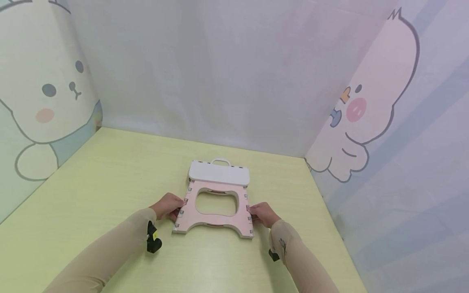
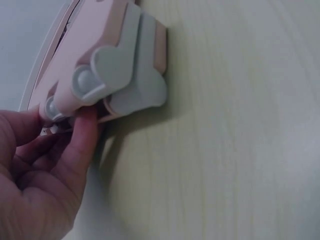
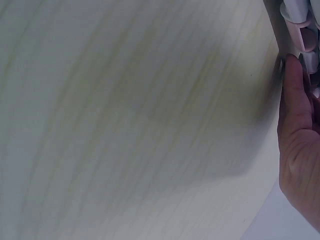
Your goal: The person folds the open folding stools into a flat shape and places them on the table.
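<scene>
A folding step stool with pink legs and a white top panel lies folded flat over the table, its carry handle pointing away from me. My left hand grips the left edge, with the thumb above and fingers curled underneath, as the left wrist view shows beside grey hinge joints. On the opposite edge, my right hand holds the stool at its side hinges. Only part of that grip appears at the right border of the right wrist view; the far fingers are hidden.
The pale yellow wood-grain table extends around the stool. Behind it hangs a pale grey curtain, with cartoon-printed sheets on the left and right. Black straps sit at both wrists.
</scene>
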Action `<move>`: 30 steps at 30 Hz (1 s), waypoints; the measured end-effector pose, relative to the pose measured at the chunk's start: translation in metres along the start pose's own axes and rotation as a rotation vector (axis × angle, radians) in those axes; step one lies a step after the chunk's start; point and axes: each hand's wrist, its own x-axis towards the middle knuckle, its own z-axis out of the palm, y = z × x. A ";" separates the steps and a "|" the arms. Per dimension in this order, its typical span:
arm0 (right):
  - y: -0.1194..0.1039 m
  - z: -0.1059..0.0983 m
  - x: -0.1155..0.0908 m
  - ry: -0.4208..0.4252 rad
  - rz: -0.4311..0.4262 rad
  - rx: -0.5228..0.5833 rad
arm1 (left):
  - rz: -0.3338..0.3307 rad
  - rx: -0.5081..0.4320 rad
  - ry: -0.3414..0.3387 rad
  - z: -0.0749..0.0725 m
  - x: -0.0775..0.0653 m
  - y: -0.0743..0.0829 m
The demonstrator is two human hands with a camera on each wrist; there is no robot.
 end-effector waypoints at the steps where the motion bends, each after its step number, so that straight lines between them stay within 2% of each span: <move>1: 0.000 0.000 0.000 -0.001 -0.001 0.000 | -0.005 -0.001 0.004 0.000 0.000 0.000; 15: 0.000 -0.001 0.003 -0.009 0.010 -0.012 | -0.032 0.029 0.013 0.000 0.003 0.001; 30: 0.000 -0.002 0.003 0.013 0.024 -0.023 | -0.031 0.059 -0.001 -0.001 0.004 0.004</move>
